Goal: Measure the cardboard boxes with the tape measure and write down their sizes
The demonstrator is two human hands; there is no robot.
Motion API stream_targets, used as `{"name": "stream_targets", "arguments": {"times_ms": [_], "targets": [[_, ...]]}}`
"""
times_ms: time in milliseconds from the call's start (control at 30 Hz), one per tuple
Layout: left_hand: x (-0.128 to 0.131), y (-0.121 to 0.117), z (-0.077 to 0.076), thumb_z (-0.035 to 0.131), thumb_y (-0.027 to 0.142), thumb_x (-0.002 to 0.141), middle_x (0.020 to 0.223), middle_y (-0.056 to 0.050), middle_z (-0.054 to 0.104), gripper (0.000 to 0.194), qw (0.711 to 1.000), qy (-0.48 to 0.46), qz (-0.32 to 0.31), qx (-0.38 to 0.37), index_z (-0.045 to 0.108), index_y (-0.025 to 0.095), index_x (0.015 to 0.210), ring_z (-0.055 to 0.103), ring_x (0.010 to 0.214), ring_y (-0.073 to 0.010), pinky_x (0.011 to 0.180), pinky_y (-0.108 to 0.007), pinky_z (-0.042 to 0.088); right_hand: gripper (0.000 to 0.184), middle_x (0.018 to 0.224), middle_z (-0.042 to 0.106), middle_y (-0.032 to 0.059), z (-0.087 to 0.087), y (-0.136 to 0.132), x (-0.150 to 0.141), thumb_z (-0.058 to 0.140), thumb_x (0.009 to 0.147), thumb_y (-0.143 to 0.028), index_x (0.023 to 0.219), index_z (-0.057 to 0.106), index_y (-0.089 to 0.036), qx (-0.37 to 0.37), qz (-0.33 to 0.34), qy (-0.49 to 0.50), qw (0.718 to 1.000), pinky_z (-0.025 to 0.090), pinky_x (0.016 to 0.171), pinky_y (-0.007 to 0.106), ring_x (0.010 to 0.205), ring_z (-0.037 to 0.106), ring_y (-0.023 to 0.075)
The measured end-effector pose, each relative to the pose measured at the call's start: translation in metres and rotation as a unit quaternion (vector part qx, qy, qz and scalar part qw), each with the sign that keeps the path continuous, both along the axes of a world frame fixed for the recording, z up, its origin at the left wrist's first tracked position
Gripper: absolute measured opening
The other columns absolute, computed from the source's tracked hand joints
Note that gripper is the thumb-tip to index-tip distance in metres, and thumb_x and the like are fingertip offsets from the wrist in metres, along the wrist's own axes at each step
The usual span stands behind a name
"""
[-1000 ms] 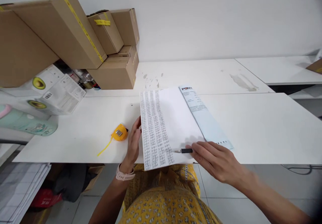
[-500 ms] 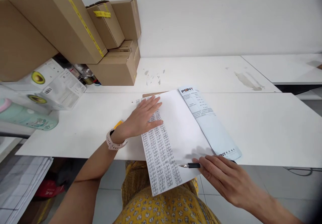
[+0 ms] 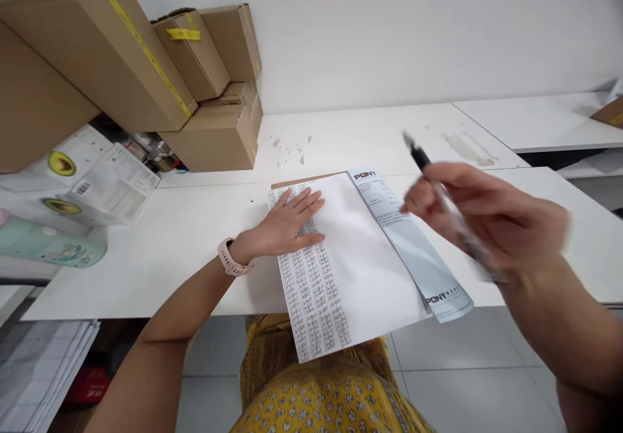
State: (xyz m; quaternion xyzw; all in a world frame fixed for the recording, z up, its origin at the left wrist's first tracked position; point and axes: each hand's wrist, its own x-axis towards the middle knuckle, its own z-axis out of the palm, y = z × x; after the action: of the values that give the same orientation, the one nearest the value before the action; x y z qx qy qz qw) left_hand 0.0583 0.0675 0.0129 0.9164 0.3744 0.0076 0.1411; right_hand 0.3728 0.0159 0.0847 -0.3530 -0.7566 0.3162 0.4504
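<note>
A white sheet of paper [image 3: 370,271] lies on the desk, its lower end overhanging the front edge. Columns of small handwriting fill its left side. My left hand [image 3: 287,225] rests flat on the upper left of the sheet, fingers spread. In the air above the right side, my right hand [image 3: 481,212] is closed around a pen [image 3: 419,155], tip pointing up and to the left; it is partly blurred. Beside and partly under the sheet is a pale blue PONY packet [image 3: 413,245]. A brown board edge [image 3: 306,180] shows behind the sheet's top.
Cardboard boxes [image 3: 209,137] are stacked at the back left against the wall. White boxes with avocado pictures [image 3: 109,180] and a mint green bottle [image 3: 53,241] stand at the left. The white desk [image 3: 195,238] ends just before my lap. Folded sheets [image 3: 43,368] sit below at the left.
My right hand has risen from the lower right of the sheet, carrying the pen up and turning its tip upward. My left hand stays flat on the paper. The view has shifted slightly.
</note>
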Motion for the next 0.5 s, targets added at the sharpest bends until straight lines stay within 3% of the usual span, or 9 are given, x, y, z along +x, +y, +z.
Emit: {"name": "stream_targets", "arguments": {"times_ms": [100, 233, 367, 500], "targets": [[0.0, 0.002, 0.003, 0.022, 0.077, 0.098, 0.173, -0.009, 0.01, 0.087, 1.0, 0.009, -0.002, 0.002, 0.014, 0.023, 0.165, 0.002, 0.161, -0.0275, 0.129, -0.053, -0.005, 0.045, 0.101, 0.071, 0.0023, -0.006, 0.052, -0.038, 0.075, 0.081, -0.035, 0.126, 0.067, -0.033, -0.136, 0.119, 0.154, 0.971, 0.057, 0.091, 0.043, 0.097, 0.068, 0.022], [0.0, 0.004, 0.008, 0.026, 0.077, 0.098, 0.174, -0.008, 0.007, 0.087, 1.0, 0.017, -0.008, -0.015, 0.013, 0.023, 0.165, 0.0, 0.161, -0.0287, 0.128, -0.055, -0.005, 0.046, 0.092, 0.067, 0.0016, -0.025, 0.105, -0.086, 0.085, 0.069, -0.032, 0.111, 0.067, -0.024, -0.185, 0.138, 0.183, 0.956, 0.054, 0.087, 0.037, 0.089, 0.065, 0.0171], [-0.003, 0.004, 0.01, 0.028, 0.077, 0.098, 0.174, -0.008, 0.006, 0.088, 0.999, 0.007, -0.015, -0.038, 0.013, 0.023, 0.166, -0.002, 0.161, -0.0271, 0.128, -0.053, -0.008, 0.037, 0.076, 0.06, -0.0036, -0.052, 0.131, -0.11, 0.081, 0.077, -0.048, 0.091, 0.056, -0.026, -0.157, 0.048, 0.177, 0.97, 0.05, 0.08, 0.034, 0.074, 0.057, 0.0133], [-0.013, 0.018, 0.016, 0.044, 0.074, 0.096, 0.173, -0.007, 0.016, 0.085, 0.996, -0.023, -0.03, -0.076, 0.028, 0.025, 0.162, 0.006, 0.161, -0.03, 0.129, -0.054, -0.001, 0.046, 0.07, 0.06, -0.002, -0.074, 0.142, -0.115, 0.053, 0.09, -0.071, 0.088, 0.057, -0.026, -0.159, -0.086, 0.16, 0.97, 0.048, 0.08, 0.034, 0.073, 0.056, 0.0153]]}}
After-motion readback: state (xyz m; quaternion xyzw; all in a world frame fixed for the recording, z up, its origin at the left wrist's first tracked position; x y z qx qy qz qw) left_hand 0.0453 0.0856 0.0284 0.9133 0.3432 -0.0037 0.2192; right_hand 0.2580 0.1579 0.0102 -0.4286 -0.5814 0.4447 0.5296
